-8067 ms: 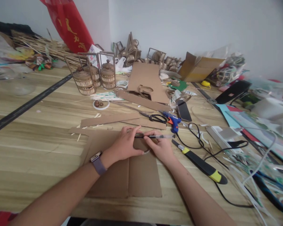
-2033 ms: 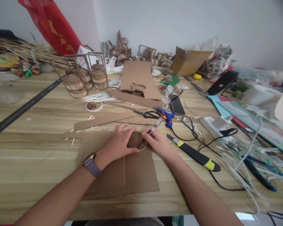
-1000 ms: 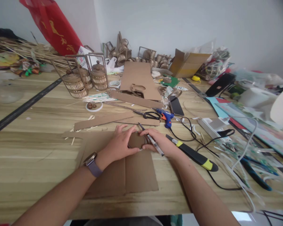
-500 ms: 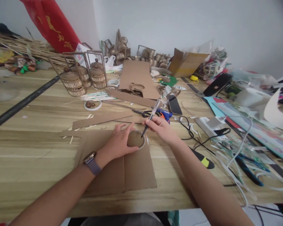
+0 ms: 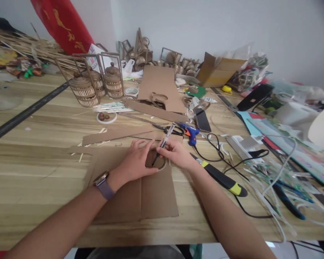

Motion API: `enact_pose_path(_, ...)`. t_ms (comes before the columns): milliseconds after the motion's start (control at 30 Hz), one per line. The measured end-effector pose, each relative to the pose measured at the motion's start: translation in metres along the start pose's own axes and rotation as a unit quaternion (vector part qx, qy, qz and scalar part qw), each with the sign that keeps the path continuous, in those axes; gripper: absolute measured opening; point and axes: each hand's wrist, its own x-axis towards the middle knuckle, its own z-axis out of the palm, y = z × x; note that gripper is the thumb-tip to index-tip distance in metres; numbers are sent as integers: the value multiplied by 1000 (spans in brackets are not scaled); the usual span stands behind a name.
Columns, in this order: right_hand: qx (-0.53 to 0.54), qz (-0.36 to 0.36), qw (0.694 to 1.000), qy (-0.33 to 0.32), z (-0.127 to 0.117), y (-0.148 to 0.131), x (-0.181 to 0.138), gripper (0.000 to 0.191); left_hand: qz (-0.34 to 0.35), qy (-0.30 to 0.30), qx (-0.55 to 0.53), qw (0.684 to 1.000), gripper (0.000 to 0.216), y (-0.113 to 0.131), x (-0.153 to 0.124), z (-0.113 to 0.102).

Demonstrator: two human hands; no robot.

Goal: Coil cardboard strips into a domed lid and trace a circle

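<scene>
A sheet of brown cardboard (image 5: 158,196) lies flat on the wooden table before me. On its upper right part rests a thin round ring (image 5: 165,164), possibly a tape roll. My left hand (image 5: 131,162) curves around the ring's left side, thumb at its lower edge and fingers at its upper edge, holding it against the cardboard. Between the thumb and fingers of my right hand (image 5: 178,154) is a pen (image 5: 167,136) with a clear barrel, its dark tip pointing down inside the ring. Whether the tip touches the cardboard I cannot tell.
Beyond the sheet lie cardboard strips (image 5: 116,136), scissors (image 5: 175,131) and a blue glue gun (image 5: 192,133). To the right are a black-and-yellow utility knife (image 5: 224,180), loose cords and a power strip (image 5: 241,149). Small bamboo lanterns (image 5: 83,91) stand back left.
My right hand and the pen have moved left, and the pen tip has gone from the ring's right side toward its lower left. My left hand stays on the ring.
</scene>
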Motion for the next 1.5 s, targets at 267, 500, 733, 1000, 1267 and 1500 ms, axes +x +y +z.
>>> enact_pose_path(267, -34, -18, 999, -34, 0, -5, -3, 24, -8, -4, 6, 1000, 100, 1, 0, -1)
enact_pose_path(500, -95, -48, 994, -27, -7, -7, -5, 19, -7, -7, -3, 1000, 102, 0, 0, -2)
enact_pose_path(733, -205, -81, 975, 37, -20, -11, -7, 12, -15, -20, -3, 1000, 100, 3, 0, -4)
enact_pose_path(1000, -167, -80, 983, 16, -12, -12, -8, 17, -7, -10, 1, 1000, 100, 0, 0, -1)
enact_pose_path(1267, -213, -88, 973, 9, -14, -11, -7, 15, -13, -13, -4, 1000, 101, 1, 0, -2)
enact_pose_path(1500, -281, -102, 953, 48, -21, -14, -10, 14, -8, -18, -8, 1000, 99, 1, 1, -3)
